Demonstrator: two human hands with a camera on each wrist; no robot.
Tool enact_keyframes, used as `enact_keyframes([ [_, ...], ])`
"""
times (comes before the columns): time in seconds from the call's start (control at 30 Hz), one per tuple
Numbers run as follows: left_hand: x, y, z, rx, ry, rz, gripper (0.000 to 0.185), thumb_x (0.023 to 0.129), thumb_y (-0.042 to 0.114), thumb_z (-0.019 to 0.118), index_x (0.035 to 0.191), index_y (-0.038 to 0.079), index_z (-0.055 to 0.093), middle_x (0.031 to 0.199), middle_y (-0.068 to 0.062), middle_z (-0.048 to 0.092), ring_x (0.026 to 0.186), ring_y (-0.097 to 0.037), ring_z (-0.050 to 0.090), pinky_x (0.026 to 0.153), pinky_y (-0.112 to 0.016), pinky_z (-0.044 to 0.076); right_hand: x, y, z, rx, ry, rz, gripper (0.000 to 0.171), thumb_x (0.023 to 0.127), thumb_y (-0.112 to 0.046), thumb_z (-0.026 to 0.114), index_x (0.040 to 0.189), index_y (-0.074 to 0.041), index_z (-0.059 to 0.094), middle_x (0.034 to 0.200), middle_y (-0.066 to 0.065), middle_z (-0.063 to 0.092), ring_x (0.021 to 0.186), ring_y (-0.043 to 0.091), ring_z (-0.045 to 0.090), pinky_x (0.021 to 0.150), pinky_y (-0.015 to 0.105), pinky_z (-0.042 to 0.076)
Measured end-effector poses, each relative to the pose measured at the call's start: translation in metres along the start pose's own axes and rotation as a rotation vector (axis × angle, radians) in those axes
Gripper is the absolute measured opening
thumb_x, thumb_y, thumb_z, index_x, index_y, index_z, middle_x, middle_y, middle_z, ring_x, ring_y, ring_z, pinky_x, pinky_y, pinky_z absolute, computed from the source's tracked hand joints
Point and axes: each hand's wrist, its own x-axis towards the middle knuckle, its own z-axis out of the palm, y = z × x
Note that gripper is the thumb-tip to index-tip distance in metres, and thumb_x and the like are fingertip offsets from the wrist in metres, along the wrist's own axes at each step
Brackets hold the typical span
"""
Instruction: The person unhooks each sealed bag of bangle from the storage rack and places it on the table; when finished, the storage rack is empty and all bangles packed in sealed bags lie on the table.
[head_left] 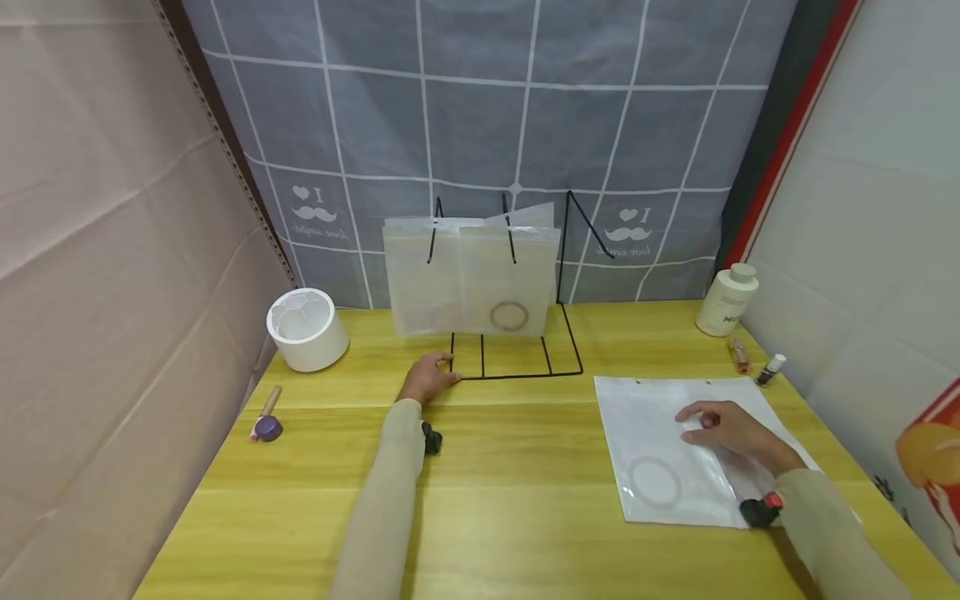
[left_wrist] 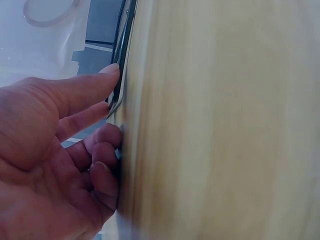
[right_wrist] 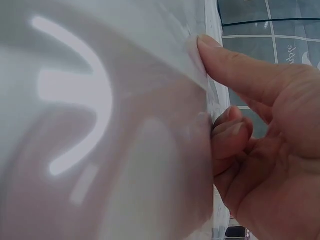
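Note:
My left hand (head_left: 427,377) is at the front left corner of the black wire rack (head_left: 517,377), thumb and index finger about its base wire. The other fingers curl near the tabletop in the left wrist view. From the rack's arms hang clear plastic bags (head_left: 420,275) with a ring-shaped handle (head_left: 509,316) showing. My right hand (head_left: 723,429) rests over a flat clear plastic bag (head_left: 626,417) on the table. Its thumb touches the film (right_wrist: 150,90) in the right wrist view, thumb and index tips apart. A round ring shape (head_left: 655,482) shows through this bag.
At the left stand a white round container (head_left: 309,342), a purple round lid-like thing (head_left: 267,428) and a thin stick (head_left: 271,400). A white bottle (head_left: 727,302), a small brown item (head_left: 738,355) and a little white-capped bottle (head_left: 771,370) line the right edge. A grey gridded cloth hangs behind.

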Motion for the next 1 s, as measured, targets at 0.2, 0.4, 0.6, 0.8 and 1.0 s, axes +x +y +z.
enact_keyframes([
  [0.2,0.001,0.001,0.002,-0.005,0.004,0.012,0.050,0.096,0.027,0.072,0.142,0.012,0.059,0.142,-0.017,0.058,0.123,-0.038,0.059,0.102,-0.054,0.047,-0.002,0.003,-0.001,-0.005,0.003,0.004,0.036,0.086,-0.023,0.081,0.113,-0.002,0.071,0.076,-0.001,0.045,0.072,0.009,0.042,0.063,0.024,0.035],
  [0.4,-0.003,0.000,0.003,0.000,0.022,0.002,0.050,0.096,0.026,0.072,0.141,0.011,0.059,0.143,-0.017,0.057,0.125,-0.038,0.057,0.104,-0.055,0.046,-0.006,0.000,-0.006,-0.017,0.010,-0.034,0.041,0.090,-0.024,0.078,0.122,0.000,0.069,0.081,0.001,0.053,0.071,0.007,0.046,0.062,0.022,0.041],
  [0.6,-0.005,0.000,0.000,-0.014,0.016,-0.001,0.050,0.096,0.025,0.071,0.142,0.012,0.059,0.142,-0.019,0.057,0.122,-0.039,0.059,0.102,-0.055,0.046,0.001,-0.031,-0.020,0.035,0.094,-0.022,0.047,0.098,-0.029,0.068,0.131,0.004,0.062,0.080,0.007,0.055,0.065,0.017,0.051,0.057,0.025,0.045],
  [0.8,-0.006,-0.003,0.000,-0.022,0.028,-0.005,0.049,0.095,0.024,0.073,0.141,0.011,0.060,0.144,-0.018,0.056,0.124,-0.039,0.058,0.103,-0.055,0.046,0.043,-0.100,-0.012,0.029,0.257,-0.194,0.039,0.102,-0.027,0.063,0.127,0.003,0.063,0.099,0.019,0.066,0.080,0.020,0.059,0.064,0.025,0.053],
  [1.0,-0.005,-0.002,0.003,-0.025,0.028,0.007,0.049,0.094,0.024,0.073,0.140,0.011,0.061,0.143,-0.018,0.057,0.118,-0.038,0.061,0.099,-0.054,0.049,0.102,-0.162,0.018,0.141,0.267,-0.397,0.038,0.101,-0.017,0.064,0.135,0.001,0.060,0.137,0.022,0.056,0.124,0.031,0.054,0.096,0.038,0.052],
])
